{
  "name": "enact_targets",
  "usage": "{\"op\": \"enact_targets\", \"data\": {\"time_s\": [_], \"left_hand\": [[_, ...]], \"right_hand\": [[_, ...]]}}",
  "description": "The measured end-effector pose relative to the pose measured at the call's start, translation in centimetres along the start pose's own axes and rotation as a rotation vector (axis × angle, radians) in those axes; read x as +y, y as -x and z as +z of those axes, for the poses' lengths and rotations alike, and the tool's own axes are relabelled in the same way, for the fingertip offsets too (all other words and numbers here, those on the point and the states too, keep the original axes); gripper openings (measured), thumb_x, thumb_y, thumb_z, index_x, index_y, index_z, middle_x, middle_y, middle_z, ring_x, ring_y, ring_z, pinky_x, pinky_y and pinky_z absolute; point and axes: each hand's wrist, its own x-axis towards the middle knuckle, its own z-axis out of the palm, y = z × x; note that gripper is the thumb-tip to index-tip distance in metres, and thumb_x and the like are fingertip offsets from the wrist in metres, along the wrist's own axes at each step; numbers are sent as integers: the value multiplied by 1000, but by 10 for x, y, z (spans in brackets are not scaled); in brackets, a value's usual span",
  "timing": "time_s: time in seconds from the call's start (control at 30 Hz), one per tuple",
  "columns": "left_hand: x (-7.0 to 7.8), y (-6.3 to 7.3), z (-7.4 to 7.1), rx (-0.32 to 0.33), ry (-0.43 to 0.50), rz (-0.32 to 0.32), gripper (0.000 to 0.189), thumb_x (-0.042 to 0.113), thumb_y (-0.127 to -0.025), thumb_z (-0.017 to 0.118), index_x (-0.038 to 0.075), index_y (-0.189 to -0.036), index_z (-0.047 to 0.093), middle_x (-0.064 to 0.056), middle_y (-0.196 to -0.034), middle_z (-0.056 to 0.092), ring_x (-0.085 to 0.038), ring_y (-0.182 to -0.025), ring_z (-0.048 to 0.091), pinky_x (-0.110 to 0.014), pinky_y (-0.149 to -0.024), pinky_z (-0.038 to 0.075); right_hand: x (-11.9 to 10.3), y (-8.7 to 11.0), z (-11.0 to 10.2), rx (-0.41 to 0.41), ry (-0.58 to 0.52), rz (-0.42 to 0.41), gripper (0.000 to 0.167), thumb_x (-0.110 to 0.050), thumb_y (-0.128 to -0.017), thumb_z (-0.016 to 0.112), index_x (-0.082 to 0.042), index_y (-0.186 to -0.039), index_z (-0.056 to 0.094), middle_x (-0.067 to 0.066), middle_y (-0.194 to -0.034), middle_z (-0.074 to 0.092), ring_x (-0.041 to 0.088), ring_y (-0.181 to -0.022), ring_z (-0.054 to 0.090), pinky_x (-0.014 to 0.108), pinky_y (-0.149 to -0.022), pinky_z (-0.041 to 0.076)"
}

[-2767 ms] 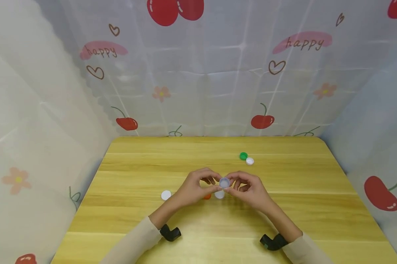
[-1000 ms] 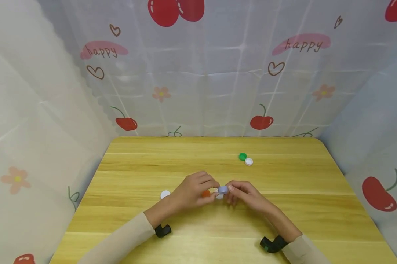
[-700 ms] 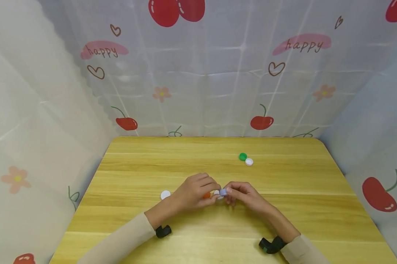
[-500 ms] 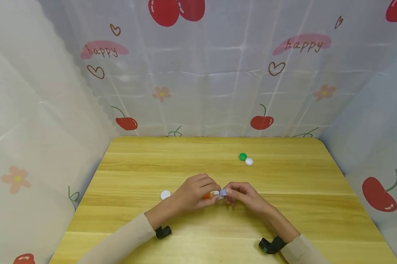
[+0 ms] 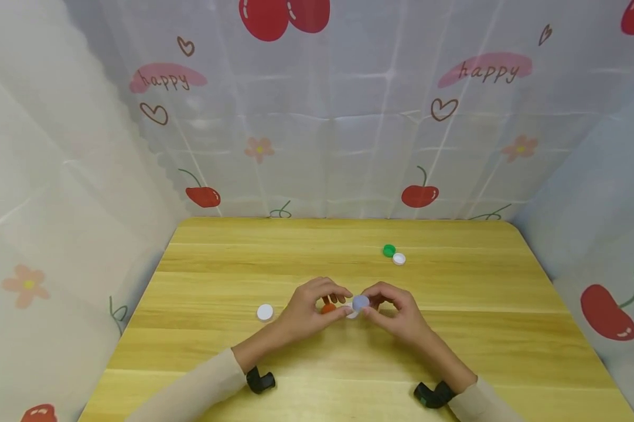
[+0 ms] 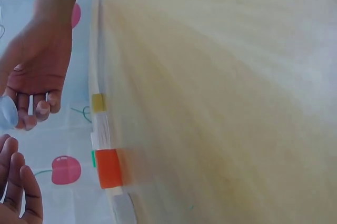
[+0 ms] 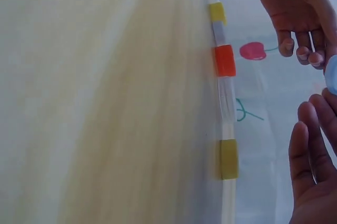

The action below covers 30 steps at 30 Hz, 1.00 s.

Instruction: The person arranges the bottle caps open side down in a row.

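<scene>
A small lavender bottle cap (image 5: 361,302) is held in the air over the table between both hands, its flat face turned up toward the head camera. My right hand (image 5: 399,310) pinches its right side, the thumb lapping over the lower edge. On the left side, the curved index finger and thumb of my left hand (image 5: 315,306) are right at the cap's rim. The left wrist view shows the cap (image 6: 7,112) by the right hand (image 6: 42,71). Below the hands lie an orange cap (image 5: 328,308) and a white cap (image 5: 351,313), both partly covered.
Another white cap (image 5: 265,312) lies left of the hands. Farther back, a green cap (image 5: 389,251) and a white one (image 5: 398,259) lie side by side. Yellow caps (image 7: 229,159) show in the right wrist view. A printed curtain (image 5: 327,158) hangs behind the wooden table (image 5: 275,246).
Earlier the cap's hollow side faced up; then it showed edge-on, and now its flat face is up. The right hand's index finger has arched higher, and the left fingers have spread apart.
</scene>
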Motion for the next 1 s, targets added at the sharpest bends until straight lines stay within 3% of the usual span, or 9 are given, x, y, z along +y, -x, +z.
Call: {"op": "enact_targets", "data": {"time_s": [0.13, 0.27, 0.73, 1.0], "left_hand": [[-1, 3, 4, 4, 28, -1, 24, 25, -95, 86, 18, -117, 79, 2, -102, 77, -11, -90, 67, -31, -75, 63], [-3, 5, 6, 8, 44, -15, 24, 26, -95, 85, 21, -117, 78, 2, -102, 76, -14, -90, 67, -30, -75, 63], [-1, 1, 10, -16, 24, 16, 24, 26, -97, 84, 20, -119, 77, 0, -104, 76, -12, -92, 68, -30, -75, 63], [5, -10, 19, -102, -64, 13, 27, 30, -98, 82, 20, -122, 76, 2, -111, 75, -13, -96, 70, -25, -79, 62]], "right_hand": [[1, 0, 2, 9, 92, -125, 38, 9, -84, 83, -12, -115, 76, 4, -100, 77, 12, -83, 66, 31, -70, 60], [1, -1, 3, -13, 127, -156, 42, 7, -84, 86, -13, -120, 76, 3, -105, 79, 13, -85, 68, 33, -70, 61], [-7, 3, -6, -39, 150, -86, 41, 4, -86, 86, -15, -121, 78, 0, -104, 78, 8, -85, 66, 32, -71, 61], [-12, 12, -24, -84, 241, 3, 34, -4, -88, 88, -18, -118, 78, -7, -101, 75, 8, -86, 68, 27, -75, 62]]}}
